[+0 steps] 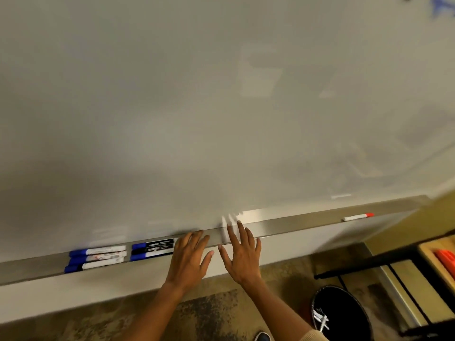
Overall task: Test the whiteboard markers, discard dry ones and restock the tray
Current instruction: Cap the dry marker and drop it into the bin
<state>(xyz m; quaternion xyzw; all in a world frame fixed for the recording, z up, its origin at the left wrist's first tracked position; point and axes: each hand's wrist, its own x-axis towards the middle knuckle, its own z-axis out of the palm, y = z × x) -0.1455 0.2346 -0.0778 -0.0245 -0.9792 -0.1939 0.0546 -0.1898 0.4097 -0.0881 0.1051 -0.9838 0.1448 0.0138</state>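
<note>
A long metal marker tray (290, 226) runs along the foot of the whiteboard (197, 107). At its left lie three blue-capped markers (97, 257) side by side, then a second group of blue and black markers (152, 249). My left hand (189, 259) reaches over the tray with straight fingers at the right end of that second group and holds nothing. My right hand (242, 254) is spread open beside it, fingertips over the tray edge. A single red-capped marker (358, 216) lies far right in the tray.
A black waste bin (341, 313) stands on the carpet at lower right. A wooden box with orange items (443, 260) sits on a black-framed stand at the right edge. Blue scribbles (440, 7) mark the board's top right corner.
</note>
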